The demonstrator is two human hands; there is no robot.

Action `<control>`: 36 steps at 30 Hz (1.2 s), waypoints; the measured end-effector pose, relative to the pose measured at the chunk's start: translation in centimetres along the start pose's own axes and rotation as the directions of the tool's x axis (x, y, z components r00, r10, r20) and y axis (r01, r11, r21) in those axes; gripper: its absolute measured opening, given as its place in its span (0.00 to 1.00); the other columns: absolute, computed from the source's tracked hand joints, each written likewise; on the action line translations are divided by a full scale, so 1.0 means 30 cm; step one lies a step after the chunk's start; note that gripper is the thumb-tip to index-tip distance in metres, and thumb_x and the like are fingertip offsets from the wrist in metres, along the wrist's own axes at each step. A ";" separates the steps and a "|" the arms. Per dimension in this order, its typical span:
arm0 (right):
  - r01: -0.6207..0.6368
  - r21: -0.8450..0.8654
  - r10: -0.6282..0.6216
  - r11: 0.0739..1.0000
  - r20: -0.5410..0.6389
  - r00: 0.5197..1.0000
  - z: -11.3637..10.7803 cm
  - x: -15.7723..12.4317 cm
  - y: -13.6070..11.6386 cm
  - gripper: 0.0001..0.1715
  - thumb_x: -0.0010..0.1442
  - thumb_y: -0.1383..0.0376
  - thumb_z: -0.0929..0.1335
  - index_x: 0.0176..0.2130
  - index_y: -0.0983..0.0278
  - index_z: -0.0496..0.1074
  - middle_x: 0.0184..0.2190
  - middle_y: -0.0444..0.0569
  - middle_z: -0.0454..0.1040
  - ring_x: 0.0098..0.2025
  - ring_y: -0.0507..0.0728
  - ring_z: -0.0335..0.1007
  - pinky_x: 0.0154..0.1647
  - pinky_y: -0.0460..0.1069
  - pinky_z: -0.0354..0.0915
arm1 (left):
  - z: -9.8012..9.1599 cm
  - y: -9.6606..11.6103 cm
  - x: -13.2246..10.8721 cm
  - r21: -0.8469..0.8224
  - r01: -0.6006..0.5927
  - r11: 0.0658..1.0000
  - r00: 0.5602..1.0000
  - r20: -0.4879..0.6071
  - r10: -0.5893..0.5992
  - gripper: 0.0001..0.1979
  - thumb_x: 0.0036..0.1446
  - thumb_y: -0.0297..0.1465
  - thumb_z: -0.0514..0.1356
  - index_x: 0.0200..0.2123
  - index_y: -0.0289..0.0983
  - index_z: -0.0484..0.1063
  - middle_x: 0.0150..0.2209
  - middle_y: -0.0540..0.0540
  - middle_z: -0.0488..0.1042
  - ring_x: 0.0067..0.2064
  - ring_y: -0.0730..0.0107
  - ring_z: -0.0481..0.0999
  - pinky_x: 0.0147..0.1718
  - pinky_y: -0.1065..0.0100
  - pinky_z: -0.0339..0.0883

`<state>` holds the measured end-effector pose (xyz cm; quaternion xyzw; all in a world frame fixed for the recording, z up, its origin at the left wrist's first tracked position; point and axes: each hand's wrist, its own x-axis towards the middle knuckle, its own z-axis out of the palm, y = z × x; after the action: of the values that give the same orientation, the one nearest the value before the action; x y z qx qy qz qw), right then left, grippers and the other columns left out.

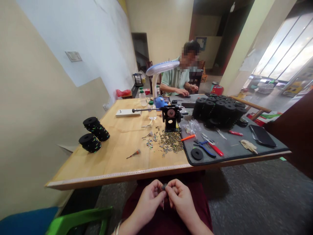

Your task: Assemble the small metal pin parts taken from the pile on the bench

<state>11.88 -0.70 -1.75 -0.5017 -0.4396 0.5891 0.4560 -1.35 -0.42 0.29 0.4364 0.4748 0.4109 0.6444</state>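
My left hand (154, 197) and my right hand (179, 195) meet low in front of the table, above my dark red clothing. Their thumbs and index fingers pinch a small dark grey piece (164, 187) from both sides. A thin pale stem hangs down between the hands; I cannot tell the kind of piece. On the wooden table (114, 143) lie a heap of small dark and brassy pieces (172, 142), some tiny coloured bits (151, 141) and a small orange-tipped piece with a thin tail (134, 153).
A black hand-cranked winder (170, 117) stands mid-table by a lamp (162, 67). Black spools (217, 109) crowd the grey mat (230, 143), with blue-handled pliers (207, 150) nearby. Two black spool stacks (96, 128) stand left. A person (174, 80) sits opposite. A green chair (80, 217) is lower left.
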 end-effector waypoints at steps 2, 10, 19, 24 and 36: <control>0.007 -0.008 -0.007 1.000 0.009 1.000 0.001 -0.001 -0.002 0.26 0.50 0.44 0.69 0.27 0.64 0.64 0.09 0.35 0.59 0.12 0.45 0.50 0.14 0.41 0.46 | 0.001 -0.004 0.001 0.000 -0.001 1.000 1.000 0.007 0.001 0.18 0.44 0.40 0.68 0.25 0.36 0.64 0.21 0.54 0.65 0.21 0.77 0.66 0.18 0.75 0.64; -0.053 0.075 0.052 0.996 0.012 0.999 0.000 0.005 -0.010 0.27 0.48 0.44 0.70 0.26 0.63 0.62 0.08 0.33 0.58 0.11 0.44 0.47 0.13 0.41 0.46 | 0.002 0.002 -0.004 -0.174 0.096 0.980 0.995 0.032 -0.092 0.17 0.45 0.37 0.68 0.31 0.37 0.65 0.24 0.53 0.69 0.24 0.75 0.70 0.23 0.74 0.65; -0.116 0.088 0.115 0.989 0.012 0.993 -0.007 0.000 -0.016 0.27 0.47 0.44 0.70 0.26 0.63 0.63 0.08 0.34 0.60 0.10 0.44 0.45 0.12 0.41 0.43 | -0.008 0.004 0.004 -0.193 0.151 0.970 0.989 0.023 -0.149 0.15 0.44 0.37 0.69 0.27 0.35 0.68 0.22 0.51 0.71 0.24 0.76 0.69 0.25 0.74 0.62; -0.125 0.029 0.125 0.992 0.023 0.992 -0.012 -0.010 -0.012 0.26 0.48 0.44 0.69 0.24 0.63 0.62 0.07 0.34 0.58 0.09 0.44 0.44 0.12 0.41 0.41 | -0.014 -0.001 0.010 -0.212 0.140 0.967 0.990 -0.003 -0.144 0.15 0.44 0.37 0.69 0.27 0.35 0.68 0.22 0.52 0.70 0.24 0.75 0.69 0.24 0.74 0.62; -0.182 0.012 0.181 0.983 0.059 0.982 -0.001 -0.014 -0.013 0.25 0.48 0.46 0.68 0.24 0.63 0.62 0.06 0.33 0.58 0.08 0.43 0.43 0.11 0.41 0.38 | -0.018 -0.005 0.008 -0.250 0.130 0.959 0.991 0.005 -0.133 0.14 0.44 0.35 0.69 0.27 0.34 0.68 0.22 0.53 0.68 0.25 0.76 0.68 0.24 0.74 0.62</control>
<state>11.98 -1.02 -1.29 -0.5185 -0.3998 0.6463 0.3918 -1.80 -0.16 0.00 0.3169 0.4508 0.4263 0.7174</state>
